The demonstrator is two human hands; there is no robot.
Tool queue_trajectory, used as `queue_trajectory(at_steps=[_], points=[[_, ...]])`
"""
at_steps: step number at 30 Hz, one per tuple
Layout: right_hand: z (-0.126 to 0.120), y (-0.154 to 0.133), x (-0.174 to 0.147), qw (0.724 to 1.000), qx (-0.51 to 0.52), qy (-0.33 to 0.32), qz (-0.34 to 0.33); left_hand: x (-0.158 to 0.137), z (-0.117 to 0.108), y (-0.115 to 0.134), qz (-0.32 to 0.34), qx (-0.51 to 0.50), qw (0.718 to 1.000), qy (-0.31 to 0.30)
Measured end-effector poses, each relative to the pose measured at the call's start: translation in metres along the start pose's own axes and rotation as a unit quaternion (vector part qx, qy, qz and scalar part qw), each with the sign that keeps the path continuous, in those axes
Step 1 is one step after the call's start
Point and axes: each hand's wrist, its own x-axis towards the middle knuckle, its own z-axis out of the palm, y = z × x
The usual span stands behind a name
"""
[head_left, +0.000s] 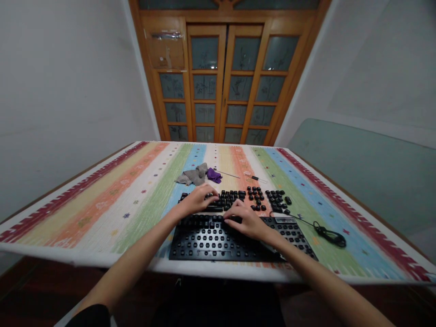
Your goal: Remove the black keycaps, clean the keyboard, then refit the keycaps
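Note:
A black keyboard point(211, 240) lies near the table's front edge. Most of its key positions are bare stems, while keycaps point(200, 221) sit along part of its back row. Behind it, loose black keycaps point(231, 196) are laid out in groups. My left hand point(200, 199) is over the left group, its fingers curled together at the tips; whatever they pinch is too small to make out. My right hand point(245, 221) reaches over the keyboard's back row, fingertips closed at a keycap there. That hand and forearm hide part of the keyboard's right half.
A grey cloth point(193, 175) and a purple cloth point(214, 175) lie beyond the keycaps, near a thin rod point(229, 174) and a small wire tool with a black handle point(255, 178). The coiled cable point(329, 235) rests at right. A striped tablecloth point(136, 200) covers the table.

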Motion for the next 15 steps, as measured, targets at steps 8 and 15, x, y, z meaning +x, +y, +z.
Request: queue_trajectory(at_steps=[8, 15], points=[[0.013, -0.006, -0.01, 0.994, -0.06, 0.015, -0.086, -0.047, 0.018, 0.036, 0.032, 0.003, 0.999, -0.033], [0.019, -0.005, -0.014, 0.976, -0.177, 0.025, -0.122, -0.055, 0.032, 0.036, 0.06, 0.053, 0.995, -0.052]])
